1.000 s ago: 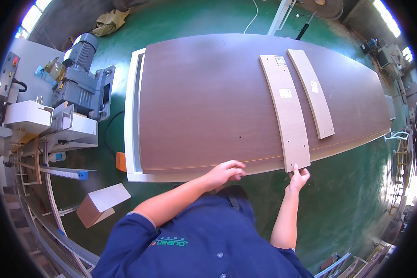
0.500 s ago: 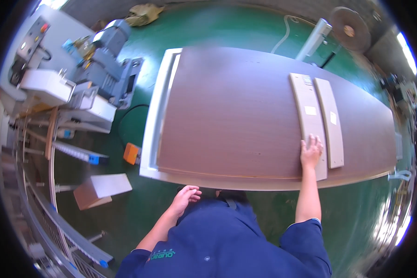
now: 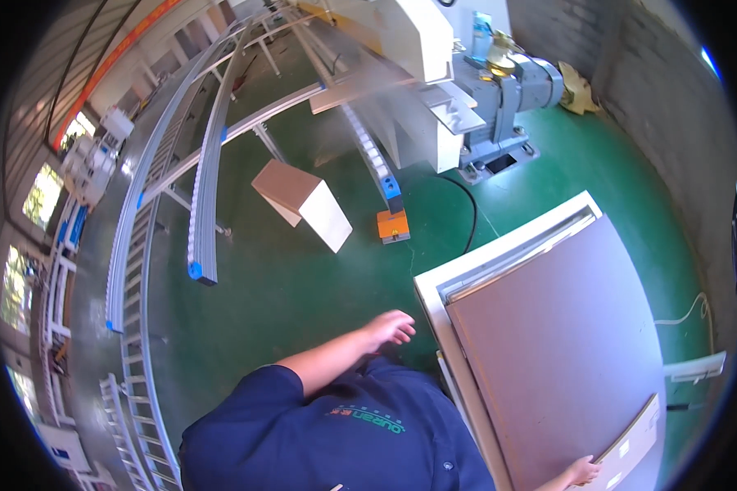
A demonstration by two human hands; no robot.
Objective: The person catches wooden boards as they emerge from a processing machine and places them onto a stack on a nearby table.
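Head view, the only one: brown board [image 3: 540,352] lies on a white-framed table [image 3: 499,242], and across it, at the lower right of the picture, sits a pale strip [image 3: 640,434], one end close to the board's far long edge. Whether a second strip lies alongside is hard to tell there. The right hand [image 3: 583,470] touches the strip's side over the board; whether the fingers are clamped on it or only rest against it, I cannot tell. The left hand [image 3: 391,328] is empty, fingers loosely parted, above the floor just off the table's near corner, well apart from the other. As to progress, the strip being down on the board with white labels [image 3: 624,448] on its face looks like the part already done; the hand at its side suggests the handling is unfinished, and how much is left cannot be judged. The labels are too small to read. On the chest of the dark blue shirt [image 3: 327,442] is a printed mark in green and red letters. A red-orange banner [image 3: 108,67] hangs at the upper left, any writing on it unreadable. A bent brown-and-white panel [image 3: 327,217] and an orange box [image 3: 393,221] stand on the floor beyond the left hand.
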